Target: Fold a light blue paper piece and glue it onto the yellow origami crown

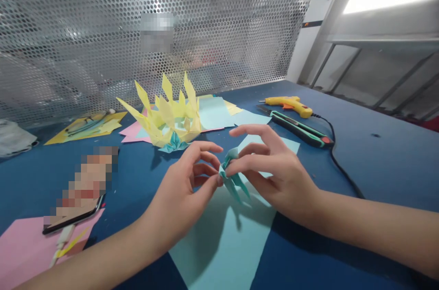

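Note:
Between my two hands is a small folded teal paper piece [236,185], with thin pointed strips hanging down on its right. My left hand [192,185] pinches its near-left end between thumb and fingertips. Thumb and fingers of my right hand [274,166] close on its upper part, with the index finger lifted. Both hands hover over a light teal sheet of paper [226,244] on the blue table. Just behind my left hand stands a yellow folded-paper crown [168,116] with tall points, and a teal paper flower [174,142] sits at its front.
A yellow glue gun [291,103] and a black-green utility knife [300,130] lie at the right, with a black cord [339,162] curving forward. Coloured sheets [216,114] lie behind the crown. A phone [82,189] rests at left, partly over pink paper [27,239]. A perforated metal panel [103,29] closes the back.

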Demonstrator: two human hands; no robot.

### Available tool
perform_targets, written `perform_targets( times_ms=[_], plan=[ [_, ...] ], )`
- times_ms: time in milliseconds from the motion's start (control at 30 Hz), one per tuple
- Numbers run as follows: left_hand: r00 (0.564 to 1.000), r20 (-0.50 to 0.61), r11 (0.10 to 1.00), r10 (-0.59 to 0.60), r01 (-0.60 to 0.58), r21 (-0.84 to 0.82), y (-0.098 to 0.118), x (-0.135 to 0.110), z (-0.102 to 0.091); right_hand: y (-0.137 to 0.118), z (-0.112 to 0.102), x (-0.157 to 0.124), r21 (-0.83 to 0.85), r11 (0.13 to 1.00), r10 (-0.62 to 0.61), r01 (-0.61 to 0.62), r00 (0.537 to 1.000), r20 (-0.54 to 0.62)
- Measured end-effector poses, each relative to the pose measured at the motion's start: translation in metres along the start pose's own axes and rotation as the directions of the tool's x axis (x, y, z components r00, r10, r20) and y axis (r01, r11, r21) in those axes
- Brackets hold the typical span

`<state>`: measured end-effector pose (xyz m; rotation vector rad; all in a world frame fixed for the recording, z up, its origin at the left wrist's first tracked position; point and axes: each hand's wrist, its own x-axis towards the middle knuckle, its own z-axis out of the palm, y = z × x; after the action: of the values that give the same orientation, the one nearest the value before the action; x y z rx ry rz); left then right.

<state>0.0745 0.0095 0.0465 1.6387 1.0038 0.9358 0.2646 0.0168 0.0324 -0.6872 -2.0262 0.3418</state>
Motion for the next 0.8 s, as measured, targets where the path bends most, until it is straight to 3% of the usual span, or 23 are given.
perform_targets(
  times_ms=[167, 333, 533, 667, 800],
  plan=[
    [0.998, -0.011, 0.998, -0.063, 0.063, 0.008, 0.001, 0.0015, 0.0004, 0.003, 0.0003, -0.0005, -0.005, 1.0, -0.028, 0.028, 1.0, 0.015],
    [0.992, -0.036, 0.992, -0.124, 0.123, -0.013, 0.0041, 0.0003, 0.0027, 0.0021, 0.0031, 0.0003, -0.015, 0.998, 0.06, -0.059, 0.998, 0.008],
    [0.955, -0.066, 0.954, -0.289, 0.281, -0.106, 0.0031, 0.0046, 0.0025, 0.0073, 0.0039, -0.002, -0.07, 0.997, 0.03, -0.027, 0.999, 0.034],
    [0.907, 0.031, 0.885, -0.419, 0.416, -0.211, -0.0011, 0.005, 0.0, 0.0092, 0.0039, -0.0014, -0.079, 0.995, 0.06, -0.056, 0.997, 0.056],
    [0.876, 0.11, 0.827, -0.471, 0.481, -0.292, -0.0052, 0.0031, -0.0013, 0.0066, 0.0051, 0.0001, -0.053, 0.991, 0.129, -0.125, 0.989, 0.078]
  ],
)
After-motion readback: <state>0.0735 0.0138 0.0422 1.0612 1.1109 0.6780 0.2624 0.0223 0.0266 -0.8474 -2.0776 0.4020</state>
